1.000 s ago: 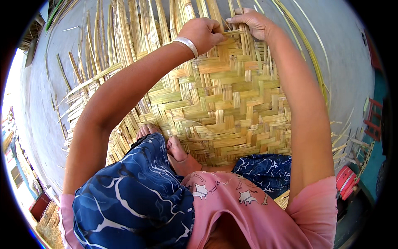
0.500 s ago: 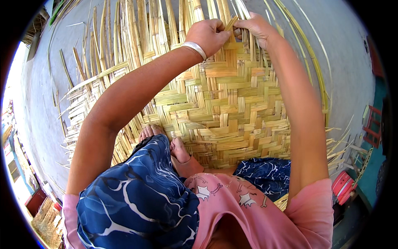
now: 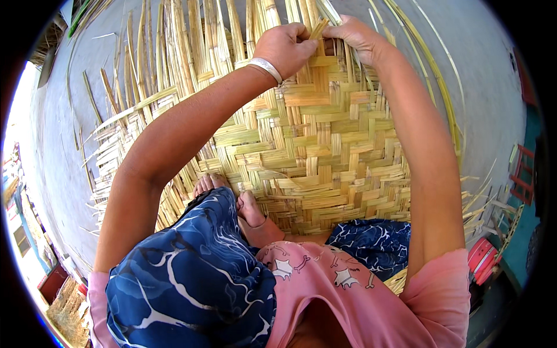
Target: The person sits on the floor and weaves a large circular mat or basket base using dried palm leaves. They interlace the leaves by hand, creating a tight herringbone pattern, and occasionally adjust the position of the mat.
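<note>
Left fingers [image 3: 307,47] | pinching strip [image 3: 319,28] | end upright, earlier pointing right

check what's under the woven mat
Grey floor shows past the edges of the woven mat and between the unwoven strips at its far side. What lies directly beneath the weave is covered and cannot be seen.
</note>
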Action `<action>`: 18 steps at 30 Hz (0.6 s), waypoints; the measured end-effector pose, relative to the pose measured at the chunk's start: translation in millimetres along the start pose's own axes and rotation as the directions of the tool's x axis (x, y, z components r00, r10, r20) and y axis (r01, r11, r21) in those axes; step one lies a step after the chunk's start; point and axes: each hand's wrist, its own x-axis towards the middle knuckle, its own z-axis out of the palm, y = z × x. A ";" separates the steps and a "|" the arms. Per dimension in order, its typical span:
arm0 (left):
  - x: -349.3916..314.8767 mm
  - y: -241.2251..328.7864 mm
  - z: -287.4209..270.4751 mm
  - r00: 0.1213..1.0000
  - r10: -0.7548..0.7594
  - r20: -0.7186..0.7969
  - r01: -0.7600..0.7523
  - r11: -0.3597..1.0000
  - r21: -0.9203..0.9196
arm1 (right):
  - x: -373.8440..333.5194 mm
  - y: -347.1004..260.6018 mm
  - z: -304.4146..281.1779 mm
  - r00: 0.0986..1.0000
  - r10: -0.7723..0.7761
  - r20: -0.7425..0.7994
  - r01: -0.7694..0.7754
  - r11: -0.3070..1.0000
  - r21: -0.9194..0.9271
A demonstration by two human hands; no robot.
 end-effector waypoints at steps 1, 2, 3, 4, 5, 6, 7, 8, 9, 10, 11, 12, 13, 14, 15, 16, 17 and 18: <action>-0.3 -2.5 1.5 1.000 -0.005 0.001 0.005 1.000 -0.002 | 0.3 1.0 1.0 1.000 -0.011 -0.027 0.011 1.000 -0.014; -0.1 -4.1 2.4 1.000 -0.010 0.000 0.010 1.000 -0.003 | -0.4 0.9 1.2 0.999 -0.015 -0.040 0.014 1.000 -0.027; 0.5 -4.7 3.7 1.000 -0.006 0.001 0.006 1.000 -0.008 | -2.1 0.7 1.5 0.998 -0.019 -0.053 0.017 0.999 -0.041; 1.1 -5.0 5.1 1.000 -0.002 0.001 0.002 1.000 -0.014 | -3.3 0.6 1.4 0.998 -0.023 -0.066 0.020 0.998 -0.054; 1.5 -5.7 5.5 1.000 0.000 0.000 0.000 1.000 -0.016 | -2.9 2.0 1.0 0.997 -0.039 -0.059 0.036 0.998 -0.055; 2.0 -6.0 6.0 1.000 -0.012 0.005 0.012 1.000 -0.007 | -2.8 4.6 -0.4 0.997 -0.056 -0.052 0.053 0.997 -0.055; 2.6 -6.2 6.6 1.000 -0.025 0.011 0.025 1.000 0.002 | -2.6 6.0 -1.0 0.996 -0.072 -0.046 0.069 0.996 -0.055; 3.0 -7.2 7.2 0.999 -0.039 0.016 0.039 0.999 0.011 | -5.5 4.3 1.9 0.993 -0.076 -0.087 0.070 0.995 -0.077; 3.8 -8.7 7.8 0.999 -0.039 0.017 0.038 0.999 0.034 | -11.0 1.5 6.7 0.989 -0.082 -0.127 0.069 0.993 -0.099; 5.1 -10.8 8.6 0.999 -0.039 0.019 0.038 0.998 0.057 | -14.3 0.0 11.0 0.982 -0.088 -0.167 0.068 0.990 -0.120; 7.5 -11.2 10.7 0.999 -0.034 0.025 0.032 0.997 0.077 | -16.0 0.7 11.8 0.968 -0.136 -0.213 0.100 0.980 -0.175; 9.7 -11.8 12.5 0.999 -0.040 0.032 0.037 0.996 0.085 | -17.2 2.3 12.5 0.949 -0.186 -0.255 0.127 0.965 -0.230; 11.9 -12.6 14.2 0.998 -0.046 0.039 0.042 0.995 0.094 | -18.8 3.1 13.3 0.926 -0.237 -0.294 0.151 0.946 -0.286; 12.9 -13.9 14.2 0.998 -0.057 0.042 0.052 0.993 0.106 | -20.9 1.9 16.5 0.909 -0.268 -0.319 0.154 0.927 -0.341; 13.3 -14.9 14.5 0.997 -0.053 0.048 0.048 0.994 0.102 | -24.2 -0.2 19.8 0.891 -0.300 -0.341 0.154 0.906 -0.395; 13.5 -15.7 14.6 0.997 -0.049 0.053 0.044 0.994 0.098 | -25.7 -1.3 21.4 0.871 -0.333 -0.362 0.151 0.881 -0.448; 13.3 -16.3 14.2 0.997 -0.046 0.058 0.040 0.995 0.095 | -24.2 1.1 20.2 0.855 -0.367 -0.367 0.158 0.857 -0.490; 15.3 -16.4 13.2 0.992 -0.078 0.102 0.072 0.996 0.060 | -21.6 6.1 17.2 0.838 -0.402 -0.370 0.164 0.831 -0.531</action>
